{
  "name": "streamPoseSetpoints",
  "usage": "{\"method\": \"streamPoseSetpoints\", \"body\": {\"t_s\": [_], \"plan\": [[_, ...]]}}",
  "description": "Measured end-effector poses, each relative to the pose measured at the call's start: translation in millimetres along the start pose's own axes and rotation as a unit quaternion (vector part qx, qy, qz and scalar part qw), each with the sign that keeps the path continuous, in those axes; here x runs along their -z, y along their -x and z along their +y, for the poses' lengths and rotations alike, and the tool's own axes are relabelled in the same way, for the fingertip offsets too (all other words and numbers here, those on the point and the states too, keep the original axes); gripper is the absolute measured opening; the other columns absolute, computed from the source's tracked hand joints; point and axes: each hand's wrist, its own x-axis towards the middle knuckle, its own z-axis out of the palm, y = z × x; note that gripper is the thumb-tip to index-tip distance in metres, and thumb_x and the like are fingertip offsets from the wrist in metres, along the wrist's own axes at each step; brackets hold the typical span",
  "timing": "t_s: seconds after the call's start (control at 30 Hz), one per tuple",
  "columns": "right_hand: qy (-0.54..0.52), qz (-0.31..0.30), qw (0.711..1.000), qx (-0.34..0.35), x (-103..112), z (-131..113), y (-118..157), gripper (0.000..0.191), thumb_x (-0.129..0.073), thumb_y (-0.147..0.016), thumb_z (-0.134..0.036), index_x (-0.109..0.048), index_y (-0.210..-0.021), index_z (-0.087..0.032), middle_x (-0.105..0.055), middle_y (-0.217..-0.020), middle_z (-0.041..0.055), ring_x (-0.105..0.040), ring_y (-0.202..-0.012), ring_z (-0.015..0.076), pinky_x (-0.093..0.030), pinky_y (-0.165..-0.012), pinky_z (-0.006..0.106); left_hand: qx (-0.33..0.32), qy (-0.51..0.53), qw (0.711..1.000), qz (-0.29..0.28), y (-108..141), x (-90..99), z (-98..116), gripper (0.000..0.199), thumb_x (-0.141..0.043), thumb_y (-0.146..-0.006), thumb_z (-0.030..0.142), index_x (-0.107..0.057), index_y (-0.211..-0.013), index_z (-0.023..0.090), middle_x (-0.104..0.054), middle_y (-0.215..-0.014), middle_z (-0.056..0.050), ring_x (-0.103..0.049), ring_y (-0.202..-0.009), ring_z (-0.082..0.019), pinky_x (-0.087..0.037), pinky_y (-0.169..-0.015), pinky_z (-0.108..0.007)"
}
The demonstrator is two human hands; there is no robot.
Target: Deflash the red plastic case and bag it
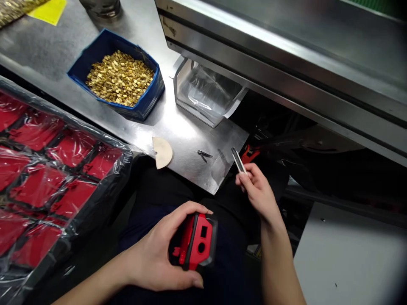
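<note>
Held in the left hand (pixel 155 254): a red and black plastic housing (pixel 194 242), low over the lap, below the edge of the steel surface (pixel 190 140). Grip of that hand wrapped around the housing, thumb under the lower edge, fingers over the top, red face with its square and round openings turned up. Held in the right hand (pixel 259 190): a pair of metal tweezers (pixel 238 160), pinched between thumb and fingertips near the rear end, tips pointed up and away toward the surface edge. Tips judged empty, though too small to tell for certain.

Housing judged light, rigid and smooth, likely a little slippery on the moulded faces; best taken by the black side edges, clear of the openings. Tweezers judged thin and springy; best held at mid-length for control.

Set on the surface: a blue box (pixel 146 99) of small brass pieces (pixel 120 77), a clear plastic bin (pixel 206 95), a tan half-round pad (pixel 162 151). Placed at left: a tray of red parts (pixel 47 169) under plastic film.
</note>
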Motion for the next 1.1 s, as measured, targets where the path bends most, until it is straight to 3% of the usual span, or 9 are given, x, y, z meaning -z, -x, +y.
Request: {"method": "streamPoseSetpoints", "body": {"t_s": [0.13,0.27,0.4,0.5,0.57,0.67,0.8,1.0,1.1], "plan": [[-0.106,0.062,0.991,-0.052,8.0,10.0,62.1,0.029,-0.059,-0.101,-0.048,-0.052,-0.092,-0.021,-0.055,-0.067,-0.0051,-0.044,-0.054,0.0088,-0.034,-0.050,0.019,-0.065,-0.035,0.997,-0.013,-3.1,-4.9,4.9,0.099,-0.097,-0.058,0.042,-0.048,-0.142,0.029,-0.065,-0.128,-0.012,-0.068,-0.111,-0.031,-0.059,-0.095,-0.039],[-0.132,0.136,0.980,-0.061,18.7,0.8,101.6,0.032,-0.065,-0.100,-0.037,-0.051,-0.126,-0.026,-0.069,-0.085,-0.0012,-0.052,-0.052,0.0081,-0.044,-0.050,0.019,-0.107,-0.073,0.991,-0.040,-7.3,-8.0,8.1,0.102,-0.097,-0.061,0.040,-0.043,-0.147,0.029,-0.063,-0.134,-0.014,-0.066,-0.117,-0.033,-0.056,-0.102,-0.042],[-0.191,0.165,0.968,-0.022,41.8,-6.9,130.5,0.026,-0.063,-0.100,-0.036,-0.065,-0.123,-0.024,-0.073,-0.096,0.0061,-0.071,-0.069,0.0153,-0.060,-0.062,0.027,-0.120,-0.122,0.984,-0.042,-9.1,-13.3,9.5,0.104,-0.096,-0.063,0.043,-0.039,-0.149,0.029,-0.063,-0.133,-0.015,-0.066,-0.118,-0.034,-0.056,-0.102,-0.045],[-0.241,0.122,0.961,0.066,53.7,-6.7,143.1,0.050,-0.073,-0.089,-0.046,-0.062,-0.134,-0.028,-0.077,-0.104,0.0081,-0.078,-0.083,0.0259,-0.067,-0.070,0.037,-0.125,-0.154,0.980,-0.003,-9.4,-19.8,8.9,0.100,-0.094,-0.065,0.047,-0.038,-0.146,0.029,-0.063,-0.128,-0.015,-0.067,-0.114,-0.034,-0.058,-0.098,-0.046],[-0.236,0.131,0.957,0.105,51.9,-10.4,144.9,0.049,-0.080,-0.083,-0.043,-0.067,-0.128,-0.027,-0.079,-0.095,0.0073,-0.078,-0.080,0.0277,-0.068,-0.067,0.038,-0.133,-0.169,0.976,0.026,-9.1,-24.3,7.6,0.097,-0.093,-0.066,0.047,-0.038,-0.144,0.028,-0.063,-0.124,-0.014,-0.067,-0.111,-0.034,-0.059,-0.094,-0.047],[-0.219,0.234,0.944,0.083,36.2,-26.4,140.2,0.019,-0.069,-0.095,-0.028,-0.073,-0.112,-0.022,-0.072,-0.071,0.0039,-0.069,-0.060,0.0204,-0.060,-0.054,0.033,-0.141,-0.171,0.974,0.053,-7.7,-29.4,5.0,0.097,-0.095,-0.063,0.046,-0.039,-0.140,0.028,-0.060,-0.120,-0.014,-0.066,-0.112,-0.035,-0.059,-0.094,-0.051],[-0.206,0.367,0.896,0.143,12.2,-53.4,132.2,0.018,-0.069,-0.094,-0.034,-0.079,-0.095,-0.020,-0.062,-0.065,0.0014,-0.046,-0.047,0.0132,-0.037,-0.045,0.032,-0.131,-0.165,0.976,0.058,-3.8,-32.1,3.6,0.100,-0.096,-0.062,0.048,-0.037,-0.140,0.028,-0.056,-0.132,-0.017,-0.056,-0.131,-0.042,-0.052,-0.106,-0.062],[-0.264,0.279,0.916,0.113,-3.9,-77.3,133.0,0.018,-0.073,-0.092,-0.035,-0.065,-0.083,-0.021,-0.047,-0.052,-0.0041,-0.039,-0.039,0.0110,-0.029,-0.039,0.030,-0.128,-0.183,0.974,0.028,0.0,-33.4,2.7,0.104,-0.095,-0.064,0.049,-0.031,-0.143,0.028,-0.056,-0.138,-0.022,-0.062,-0.126,-0.040,-0.057,-0.099,-0.055],[-0.189,0.216,0.950,0.123,-3.8,-80.8,137.3,0.014,-0.064,-0.097,-0.035,-0.057,-0.090,-0.024,-0.046,-0.055,-0.0042,-0.041,-0.038,0.0129,-0.034,-0.036,0.031,-0.147,-0.173,0.974,0.024,-0.2,-33.9,1.0,0.102,-0.093,-0.066,0.050,-0.032,-0.144,0.028,-0.057,-0.136,-0.021,-0.062,-0.126,-0.040,-0.057,-0.098,-0.054]]}}
